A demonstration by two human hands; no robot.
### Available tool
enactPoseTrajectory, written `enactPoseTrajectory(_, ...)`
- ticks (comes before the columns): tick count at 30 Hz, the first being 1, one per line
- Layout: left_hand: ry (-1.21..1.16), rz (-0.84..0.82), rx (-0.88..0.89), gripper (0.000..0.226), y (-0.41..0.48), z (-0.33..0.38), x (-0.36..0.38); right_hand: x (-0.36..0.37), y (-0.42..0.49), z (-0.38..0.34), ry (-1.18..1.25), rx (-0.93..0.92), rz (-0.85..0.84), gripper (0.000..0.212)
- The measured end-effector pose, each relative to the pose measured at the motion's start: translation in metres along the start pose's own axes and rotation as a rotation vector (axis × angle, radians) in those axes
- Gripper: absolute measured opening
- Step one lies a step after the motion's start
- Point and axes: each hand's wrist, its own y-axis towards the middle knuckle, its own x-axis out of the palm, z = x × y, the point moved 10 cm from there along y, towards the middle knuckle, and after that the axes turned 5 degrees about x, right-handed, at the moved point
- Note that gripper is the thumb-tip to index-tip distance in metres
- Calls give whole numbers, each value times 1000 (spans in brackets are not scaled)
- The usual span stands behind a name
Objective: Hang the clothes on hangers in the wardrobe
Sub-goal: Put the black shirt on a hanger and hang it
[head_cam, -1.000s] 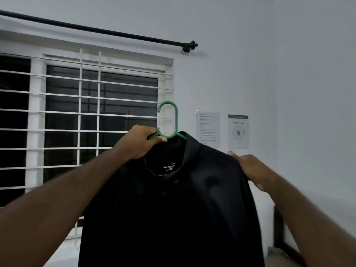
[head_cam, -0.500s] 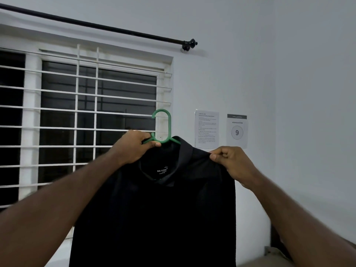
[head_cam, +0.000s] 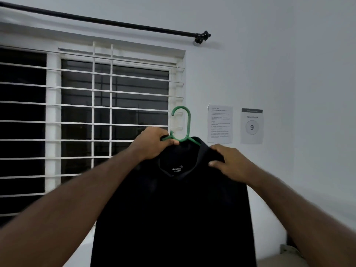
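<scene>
A black shirt (head_cam: 173,209) on a green hanger (head_cam: 187,122) is held up in front of a pale wall (head_cam: 289,64), seen from the wearer's own eye level. Both bare forearms are stretched forward and upward from the lower corners, meeting at the top of the shirt.

The left hand (head_cam: 152,145) is raised to the hanger's left arm, just beside the base of the hook. Its fingers (head_cam: 169,142) are curled tightly round the green plastic, with the knuckles turned toward the camera. The hook stands upright above the hand and is caught on nothing.

The right hand (head_cam: 229,164) is placed on the shirt's right shoulder, beside the collar. Its fingers are bent over the top of the cloth and the thumb is pressed in from below, so the fabric is pinched between them.

The shirt hangs straight down, its collar open and a small white label visible inside the neck.

Behind, a dark window with white bars (head_cam: 92,105) is seen at left, under a black curtain rod (head_cam: 115,22). Two paper notices are fixed to the wall at right: a printed sheet (head_cam: 220,124) and a sign with the number 9 (head_cam: 252,127).
</scene>
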Motion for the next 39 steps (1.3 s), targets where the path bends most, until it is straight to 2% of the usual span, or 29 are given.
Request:
enactPoseTrajectory(3,-4,-1,20,40,-4,13,-8,-9,6,7,64,31,185,14)
enactPoseTrajectory(6,-122,-141,-67,45,-17,-2,-13,-12,12,13,89,55,184,17)
enactPoseTrajectory(9,-386,-324,-280,48,-51,-51,-10,-22,15,17,94,36,156,22)
enactPoseTrajectory(13,-765,-417,-464,61,-90,-79,-6,-26,22,17,112,18,113,24)
enactPoseTrajectory(17,-932,-386,-472,58,-94,-73,-12,-23,23,13,118,-13,79,28)
enactPoseTrajectory(20,-995,-344,-477,44,-92,-68,-18,-20,23,11,115,-28,51,27)
enactPoseTrajectory(22,-825,-186,-452,36,-83,-75,-31,-19,25,13,86,-20,57,27)
enactPoseTrajectory(25,-250,63,-263,37,-68,-73,-62,-22,25,19,49,11,103,25)
enactPoseTrajectory(27,4,110,-163,34,-67,-64,-68,-28,22,19,72,21,143,24)
enactPoseTrajectory(28,72,65,-125,32,-67,-58,-64,-29,20,18,106,17,146,25)
enactPoseTrajectory(31,62,-112,-62,22,-64,-49,-42,-25,17,14,279,37,35,27)
enactPoseTrajectory(35,188,-20,-62,12,-55,-42,-50,-17,17,17,554,118,-177,28)
enactPoseTrajectory(37,251,14,-56,17,-53,-34,-51,-21,15,24,582,152,-182,24)
enactPoseTrajectory(39,281,40,-47,21,-51,-28,-51,-31,10,32,492,155,-97,17)
